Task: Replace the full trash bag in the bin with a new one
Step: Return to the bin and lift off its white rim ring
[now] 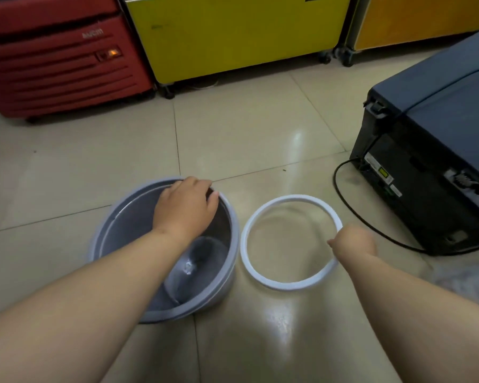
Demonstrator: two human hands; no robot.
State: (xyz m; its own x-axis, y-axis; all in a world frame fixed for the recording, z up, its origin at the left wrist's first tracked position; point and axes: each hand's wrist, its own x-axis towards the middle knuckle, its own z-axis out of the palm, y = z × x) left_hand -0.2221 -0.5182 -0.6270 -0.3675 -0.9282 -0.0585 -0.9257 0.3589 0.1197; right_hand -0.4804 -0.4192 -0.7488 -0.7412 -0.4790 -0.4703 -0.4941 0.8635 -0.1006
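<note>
1. Two hands were engaged, each on a separate part of the bin assembly.
2. The left hand [187,207] reached across the mouth of the grey bin [205,302]. Its fingers curled over the far rim at about 1 o'clock, probably to hold the bin steady on the floor [233,134].
3. The right hand [353,243] pinched the white ring [293,199] at the ring's 3 o'clock edge, with the fingers closed around the band.
4. The ring sat just beside the bin, at the bin's 3 o'clock, and was detached from the rim. This ring is judged to be the bag retainer. Keeping it off the rim left the mouth free for a liner.
5. Whether the ring lay flat on the floor or was tipped up at the held edge could not be determined.
6. No full bag showed inside the bin, and its base was visible. Whether a thin clear liner was already fitted could not be determined.
7. A pale, translucent mass lay at the frame's 4 o'clock edge, too blurred to identify.
8. A black machine [432,150] stood at 3 o'clock of the ring, with its cable [343,194] running near the ring.
</note>
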